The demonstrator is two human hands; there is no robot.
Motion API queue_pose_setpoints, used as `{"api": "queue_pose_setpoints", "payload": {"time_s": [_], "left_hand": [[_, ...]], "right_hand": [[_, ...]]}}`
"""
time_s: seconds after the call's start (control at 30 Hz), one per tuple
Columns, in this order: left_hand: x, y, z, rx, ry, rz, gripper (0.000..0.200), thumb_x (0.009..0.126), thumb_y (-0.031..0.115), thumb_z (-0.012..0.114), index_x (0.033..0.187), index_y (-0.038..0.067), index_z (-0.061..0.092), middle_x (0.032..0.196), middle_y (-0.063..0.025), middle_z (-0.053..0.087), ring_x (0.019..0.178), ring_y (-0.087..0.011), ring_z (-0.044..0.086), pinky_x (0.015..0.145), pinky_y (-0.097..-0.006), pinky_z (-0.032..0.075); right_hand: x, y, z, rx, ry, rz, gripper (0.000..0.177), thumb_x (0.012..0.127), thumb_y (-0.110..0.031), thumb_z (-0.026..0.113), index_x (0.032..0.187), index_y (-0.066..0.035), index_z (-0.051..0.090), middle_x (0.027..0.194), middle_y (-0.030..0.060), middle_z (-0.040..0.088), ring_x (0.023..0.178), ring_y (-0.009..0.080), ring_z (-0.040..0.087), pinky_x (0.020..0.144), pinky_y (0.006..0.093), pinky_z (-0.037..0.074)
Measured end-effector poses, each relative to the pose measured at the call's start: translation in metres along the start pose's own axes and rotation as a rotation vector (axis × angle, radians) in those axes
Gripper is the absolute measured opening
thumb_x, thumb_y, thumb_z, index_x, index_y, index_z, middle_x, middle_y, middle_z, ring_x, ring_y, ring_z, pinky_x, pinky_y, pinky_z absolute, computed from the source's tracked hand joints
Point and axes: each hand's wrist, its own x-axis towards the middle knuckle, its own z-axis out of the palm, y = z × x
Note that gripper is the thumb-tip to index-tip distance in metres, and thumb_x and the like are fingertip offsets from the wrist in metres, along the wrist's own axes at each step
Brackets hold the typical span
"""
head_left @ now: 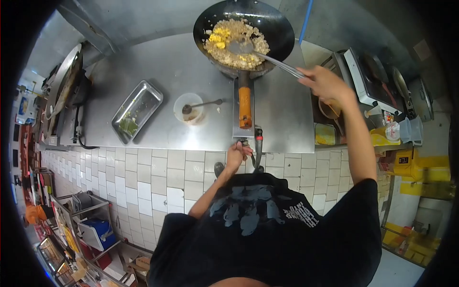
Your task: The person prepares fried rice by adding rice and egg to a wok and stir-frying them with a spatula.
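A dark wok with a wooden handle sits on the burner. Fried rice with bright yellow egg pieces fills its left and lower part. My right hand is closed round the metal handle of a wok spatula, whose blade lies in the rice. Below the wok handle, my left hand has its fingers curled at the stove knob on the burner's front; the knob is mostly hidden.
On the steel counter are a metal tray with green scraps and a white tub with a spoon. A hose hangs at the counter's front edge. To the right stands a white portable stove; at far left, another pan.
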Motion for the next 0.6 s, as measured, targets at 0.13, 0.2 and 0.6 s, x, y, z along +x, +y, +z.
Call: {"api": "queue_pose_setpoints", "payload": {"time_s": [0.13,0.2,0.6], "left_hand": [[0.000,0.001,-0.001,-0.101,-0.014,-0.058,0.053,0.107,0.042,0.036,0.110,-0.007,0.056,0.085,-0.0148,0.071,0.068,-0.0170,0.066,0.049,-0.0261,0.043],[-0.007,0.008,-0.011,0.110,-0.022,-0.102,0.056,0.107,0.043,0.038,0.109,-0.010,0.056,0.082,-0.0167,0.071,0.071,-0.0185,0.067,0.056,-0.0282,0.048],[0.002,0.046,-0.050,0.833,-0.041,-0.113,0.050,0.103,0.045,0.043,0.106,0.000,0.065,0.098,-0.0218,0.071,0.094,-0.0334,0.069,0.082,-0.0440,0.053]], "right_hand": [[0.037,0.033,-0.014,-0.153,0.067,-0.146,0.039,0.098,-0.023,0.063,0.137,-0.019,0.060,0.055,0.0037,0.044,0.043,0.0127,0.043,0.041,0.0332,0.040],[0.068,0.028,0.001,0.031,0.083,0.021,0.040,0.097,-0.023,0.063,0.137,-0.019,0.060,0.058,0.0038,0.047,0.042,0.0121,0.043,0.038,0.0330,0.036],[0.048,-0.046,-0.052,-0.199,0.114,0.007,0.028,0.097,-0.026,0.063,0.121,-0.013,0.070,0.054,0.0027,0.048,0.044,0.0124,0.047,0.036,0.0325,0.035]]}}
